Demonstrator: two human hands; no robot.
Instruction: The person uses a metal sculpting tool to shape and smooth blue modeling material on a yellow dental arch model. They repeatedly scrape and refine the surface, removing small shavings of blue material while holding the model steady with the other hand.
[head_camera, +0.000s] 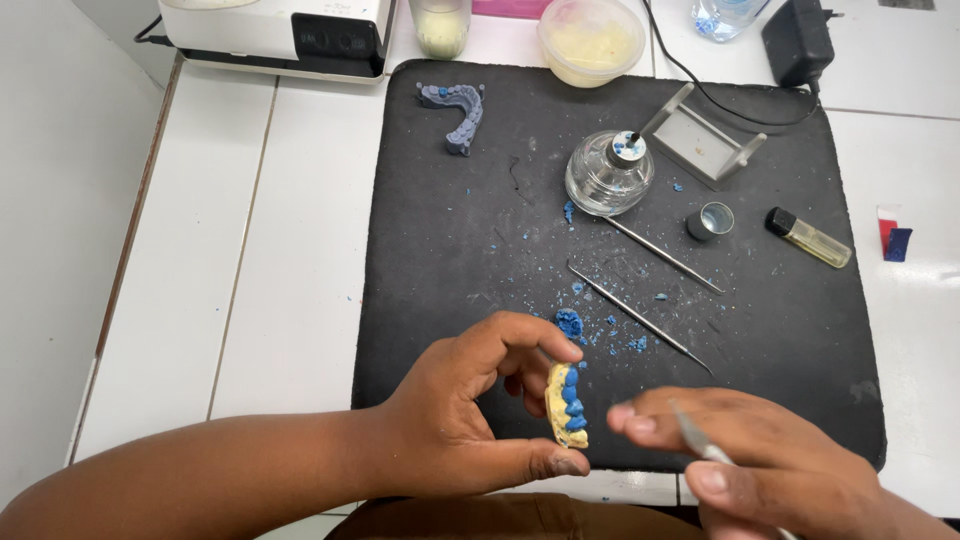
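While the left hand (455, 420) pinches the dental cast (566, 404) between its fingers, the right hand (770, 460) grips a metal tool (700, 440).

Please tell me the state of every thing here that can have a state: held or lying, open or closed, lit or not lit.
Yellow dental cast with blue wax teeth: held upright in left hand.
Thin metal tool: gripped in right hand.
Glass spirit lamp: uncapped, no visible flame.
Metal cap: off, lying on black mat.
Two metal instruments: lying on mat.
Grey dental cast: lying on mat.
Lighter: lying on its side.
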